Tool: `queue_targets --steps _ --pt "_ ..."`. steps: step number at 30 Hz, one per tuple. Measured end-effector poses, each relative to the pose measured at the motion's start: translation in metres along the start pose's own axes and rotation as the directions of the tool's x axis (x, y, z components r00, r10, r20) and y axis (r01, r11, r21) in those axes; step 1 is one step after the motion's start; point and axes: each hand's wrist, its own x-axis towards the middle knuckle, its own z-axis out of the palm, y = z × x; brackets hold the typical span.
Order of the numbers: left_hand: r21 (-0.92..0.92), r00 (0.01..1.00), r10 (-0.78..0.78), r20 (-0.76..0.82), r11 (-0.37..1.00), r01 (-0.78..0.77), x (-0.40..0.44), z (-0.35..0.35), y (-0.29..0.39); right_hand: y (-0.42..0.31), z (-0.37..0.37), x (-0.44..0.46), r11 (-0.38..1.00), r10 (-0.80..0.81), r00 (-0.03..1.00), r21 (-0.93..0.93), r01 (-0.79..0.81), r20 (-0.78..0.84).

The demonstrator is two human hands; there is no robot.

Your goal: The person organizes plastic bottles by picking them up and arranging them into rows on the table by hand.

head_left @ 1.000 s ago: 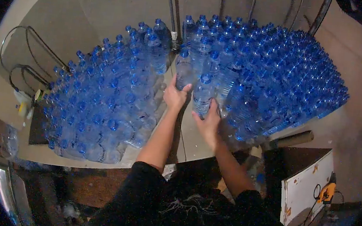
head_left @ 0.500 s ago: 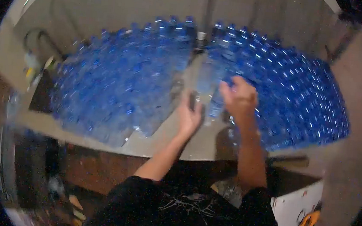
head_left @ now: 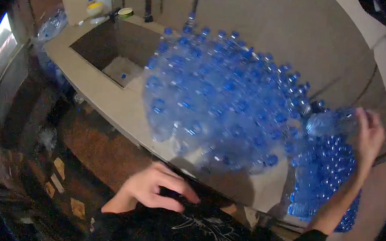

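Observation:
My right hand [head_left: 371, 131] is closed round the neck end of a clear plastic bottle [head_left: 330, 122], tipped on its side above the counter. The bottle's base points left, and its neck is partly hidden by my fingers. Close in front of my black shirt, my left hand [head_left: 157, 187] has its thumb and fingers curved apart with nothing between them. A large group of blue-capped bottles [head_left: 222, 100] stands packed on the counter beyond it. Beneath my right hand is a second packed group of blue bottles [head_left: 324, 173].
To the left, a sink basin [head_left: 101, 43] is set into the counter [head_left: 127, 108], with a small blue cap [head_left: 123, 76] inside. A yellow-and-white container [head_left: 95, 8] and a green-rimmed tub [head_left: 126, 12] are by the back wall. Flat scraps [head_left: 77, 207] lie below at lower left.
My view has swung left, bringing the sink into sight. My hands have parted: the left has dropped back towards my body, and the right has moved out right with a bottle.

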Motion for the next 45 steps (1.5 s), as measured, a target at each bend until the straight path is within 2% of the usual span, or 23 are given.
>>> queue_targets --steps 1,3,4,6,7,8,10,11,17,19,22,23,24,26,28,29,31,34,36,37,38,40,45 --pt "-0.065 0.961 0.108 -0.256 0.99 -0.128 -0.028 -0.022 -0.012 -0.025 -0.009 0.044 0.988 0.123 0.989 -0.101 -0.114 0.087" --pt "-0.057 0.799 -0.003 -0.601 0.998 -0.039 -0.076 -0.076 -0.033 -0.045 0.011 0.124 0.899 0.003 0.992 -0.436 0.053 0.127" --pt "-0.08 0.617 -0.184 -0.765 0.978 0.192 -0.096 -0.105 -0.044 -0.039 0.028 0.164 0.724 -0.246 0.958 -0.63 0.281 0.145" --pt "-0.031 0.366 -0.175 -0.914 0.93 0.367 -0.115 -0.158 -0.087 -0.074 0.081 0.211 0.969 -0.195 0.964 -0.119 0.218 0.181" --pt "-0.01 0.283 -0.13 -0.95 0.921 0.389 -0.12 -0.175 -0.119 -0.106 0.116 0.221 0.778 0.034 0.935 0.578 -0.246 0.353" --pt "0.009 0.201 -0.08 -0.976 0.913 0.408 -0.123 -0.194 -0.14 -0.138 0.164 0.233 0.813 0.019 0.935 0.539 -0.22 0.353" --pt "0.043 0.274 -0.2 -0.941 0.731 0.681 -0.133 -0.219 -0.163 -0.212 0.258 0.245 0.896 0.036 0.94 0.406 -0.181 0.339" --pt "0.047 0.27 -0.205 -0.941 0.71 0.702 -0.131 -0.222 -0.159 -0.235 0.293 0.244 0.931 0.063 0.943 0.322 -0.174 0.327" --pt "0.274 0.376 0.003 -0.927 0.69 0.67 -0.139 -0.233 -0.165 -0.274 0.483 0.207 1.0 0.029 0.892 -0.024 -0.02 0.451" --pt "0.136 0.317 -0.117 -0.941 0.726 0.674 -0.134 -0.236 -0.157 -0.259 0.541 0.196 0.995 0.025 0.902 0.073 -0.063 0.432" --pt "0.048 0.289 -0.202 -0.936 0.738 0.673 -0.134 -0.239 -0.16 -0.27 0.576 0.18 0.998 0.059 0.853 -0.024 -0.054 0.519" --pt "0.043 0.298 -0.215 -0.93 0.741 0.67 -0.134 -0.24 -0.162 -0.262 0.592 0.178 0.993 -0.063 0.872 -0.058 0.104 0.486" --pt "0.071 0.311 -0.191 -0.931 0.742 0.667 -0.133 -0.24 -0.164 -0.25 0.611 0.179 0.962 -0.183 0.87 -0.1 0.256 0.458" --pt "0.129 0.341 -0.141 -0.929 0.743 0.657 -0.133 -0.24 -0.171 -0.233 0.639 0.182 0.971 -0.129 0.801 -0.091 0.223 0.585" --pt "0.18 0.364 -0.098 -0.926 0.732 0.657 -0.14 -0.239 -0.183 -0.229 0.654 0.173 0.969 -0.17 0.817 -0.059 0.241 0.551" --pt "0.212 0.383 -0.073 -0.921 0.731 0.648 -0.142 -0.239 -0.187 -0.237 0.648 0.173 0.967 -0.14 0.792 -0.091 0.239 0.594" --pt "0.014 0.277 -0.184 -0.943 0.81 0.587 -0.142 -0.235 -0.189 -0.236 0.643 0.179 0.937 -0.127 0.736 -0.163 0.309 0.664" --pt "-0.1 0.302 -0.347 -0.888 0.787 0.609 -0.143 -0.245 -0.195 -0.267 0.573 0.171 0.945 -0.261 0.706 0.025 0.325 0.659" --pt "-0.039 0.488 -0.275 -0.829 0.897 0.439 -0.133 -0.284 -0.223 -0.307 0.447 0.148 0.997 -0.078 0.732 0.038 0.071 0.677" --pt "0.364 0.681 -0.006 -0.732 0.842 0.399 -0.133 -0.326 -0.255 -0.277 0.496 0.161 0.923 -0.384 0.78 0.177 0.342 0.493" --pt "0.706 0.816 0.257 -0.517 0.668 0.237 -0.111 -0.356 -0.279 -0.275 0.452 0.146 0.92 -0.393 0.807 0.184 0.347 0.44" --pt "0.305 0.789 -0.21 -0.577 0.841 0.446 -0.026 -0.319 -0.181 -0.289 0.357 0.111 0.916 -0.396 0.874 0.182 0.356 0.282" --pt "0.275 0.918 -0.178 -0.353 0.918 0.284 0.052 -0.218 -0.143 -0.254 0.181 0.011 0.945 -0.237 0.956 0.268 0.187 0.17"
